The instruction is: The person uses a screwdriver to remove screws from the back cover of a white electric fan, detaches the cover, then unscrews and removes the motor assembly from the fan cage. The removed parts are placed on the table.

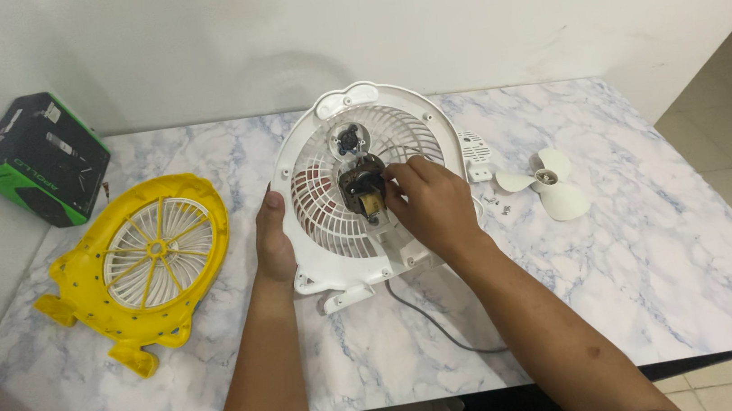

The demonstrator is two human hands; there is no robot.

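The small dark fan motor sits at the middle of the white round plastic fan housing on the marble-patterned worktop — right hand nearer, fingertips pinched on its right side, left hand flat, gripping the housing's left rim.

Two bare forearms, left hand and right hand ungloved, sleeveless.

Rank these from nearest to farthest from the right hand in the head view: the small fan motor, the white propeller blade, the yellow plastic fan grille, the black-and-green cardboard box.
From the right hand:
1. Small fan motor, at its fingertips.
2. White propeller blade, to its right.
3. Yellow plastic fan grille, far left.
4. Black-and-green cardboard box, back left corner.
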